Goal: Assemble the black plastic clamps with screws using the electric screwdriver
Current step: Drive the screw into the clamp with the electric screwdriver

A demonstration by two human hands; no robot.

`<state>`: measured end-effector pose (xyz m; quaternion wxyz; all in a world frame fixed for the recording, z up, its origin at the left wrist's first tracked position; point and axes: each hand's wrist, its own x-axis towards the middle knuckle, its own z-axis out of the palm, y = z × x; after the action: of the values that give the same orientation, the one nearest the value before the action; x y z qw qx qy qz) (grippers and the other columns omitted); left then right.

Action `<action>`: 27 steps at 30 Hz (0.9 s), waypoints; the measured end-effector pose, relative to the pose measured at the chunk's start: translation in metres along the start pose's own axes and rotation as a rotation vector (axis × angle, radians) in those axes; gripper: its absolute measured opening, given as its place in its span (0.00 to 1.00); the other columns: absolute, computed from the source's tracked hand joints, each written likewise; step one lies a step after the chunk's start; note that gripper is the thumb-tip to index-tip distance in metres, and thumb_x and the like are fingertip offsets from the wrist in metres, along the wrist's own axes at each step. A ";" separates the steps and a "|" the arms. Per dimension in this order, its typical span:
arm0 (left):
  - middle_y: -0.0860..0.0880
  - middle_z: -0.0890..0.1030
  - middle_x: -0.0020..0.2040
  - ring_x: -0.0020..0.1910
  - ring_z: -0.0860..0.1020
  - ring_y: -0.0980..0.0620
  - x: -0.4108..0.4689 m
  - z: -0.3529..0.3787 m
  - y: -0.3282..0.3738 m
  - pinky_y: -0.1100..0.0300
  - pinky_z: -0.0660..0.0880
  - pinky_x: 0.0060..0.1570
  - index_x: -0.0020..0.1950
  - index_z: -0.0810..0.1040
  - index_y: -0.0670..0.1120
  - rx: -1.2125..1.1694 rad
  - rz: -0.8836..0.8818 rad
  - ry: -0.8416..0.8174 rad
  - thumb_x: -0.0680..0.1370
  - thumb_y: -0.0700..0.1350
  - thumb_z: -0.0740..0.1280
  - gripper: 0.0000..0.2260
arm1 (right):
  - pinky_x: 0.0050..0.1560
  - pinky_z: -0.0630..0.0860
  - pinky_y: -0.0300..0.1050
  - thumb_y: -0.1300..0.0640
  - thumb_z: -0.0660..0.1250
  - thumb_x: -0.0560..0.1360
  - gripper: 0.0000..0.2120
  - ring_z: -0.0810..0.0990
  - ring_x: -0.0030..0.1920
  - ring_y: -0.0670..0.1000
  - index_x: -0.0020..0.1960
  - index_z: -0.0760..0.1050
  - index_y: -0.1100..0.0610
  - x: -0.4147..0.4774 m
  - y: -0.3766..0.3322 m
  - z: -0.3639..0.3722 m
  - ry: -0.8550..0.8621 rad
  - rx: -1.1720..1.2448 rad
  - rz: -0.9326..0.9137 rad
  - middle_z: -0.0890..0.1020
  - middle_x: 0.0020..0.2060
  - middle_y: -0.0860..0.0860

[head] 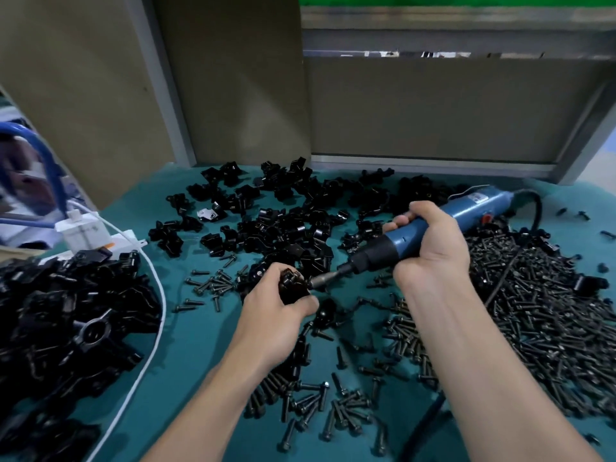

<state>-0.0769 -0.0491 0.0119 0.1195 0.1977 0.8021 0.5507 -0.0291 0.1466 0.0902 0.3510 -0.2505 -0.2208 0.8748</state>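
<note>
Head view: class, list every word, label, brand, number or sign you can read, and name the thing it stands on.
No text here can be read.
White label on the electric screwdriver, near its cord end: too blurred to read.
White plug adapter at the left: no marking can be made out.

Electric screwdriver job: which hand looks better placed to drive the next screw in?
Probably the right hand: it grips the electric screwdriver, whose bit points at the black clamp that the left hand holds steady.
</note>
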 end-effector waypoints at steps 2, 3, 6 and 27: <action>0.59 0.76 0.29 0.22 0.68 0.56 -0.003 0.001 0.001 0.65 0.65 0.22 0.47 0.72 0.59 0.075 0.051 -0.004 0.78 0.44 0.73 0.12 | 0.30 0.76 0.42 0.69 0.68 0.76 0.10 0.74 0.23 0.49 0.42 0.70 0.58 -0.001 -0.002 -0.001 0.004 0.015 -0.008 0.75 0.25 0.51; 0.58 0.75 0.27 0.22 0.67 0.56 -0.004 0.001 0.001 0.64 0.64 0.22 0.47 0.73 0.59 0.107 0.070 -0.004 0.77 0.44 0.72 0.12 | 0.30 0.77 0.42 0.69 0.69 0.76 0.10 0.75 0.24 0.49 0.43 0.70 0.59 -0.001 -0.002 -0.001 0.004 0.009 -0.015 0.76 0.26 0.52; 0.57 0.75 0.27 0.22 0.67 0.55 -0.006 0.003 0.003 0.61 0.64 0.23 0.47 0.73 0.59 0.135 0.090 -0.005 0.75 0.44 0.71 0.11 | 0.31 0.77 0.43 0.70 0.69 0.76 0.09 0.75 0.25 0.49 0.44 0.71 0.60 -0.004 0.002 -0.001 0.010 -0.035 -0.044 0.75 0.27 0.52; 0.54 0.69 0.24 0.22 0.65 0.52 -0.011 -0.001 0.000 0.59 0.63 0.22 0.40 0.72 0.61 0.160 0.104 -0.042 0.73 0.44 0.71 0.13 | 0.35 0.79 0.45 0.69 0.70 0.76 0.09 0.77 0.28 0.49 0.48 0.72 0.60 -0.010 0.017 -0.001 -0.103 -0.049 -0.157 0.76 0.31 0.51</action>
<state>-0.0681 -0.0551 0.0120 0.0913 0.2597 0.8293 0.4863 -0.0307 0.1280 0.0830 0.4003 -0.1955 -0.2788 0.8508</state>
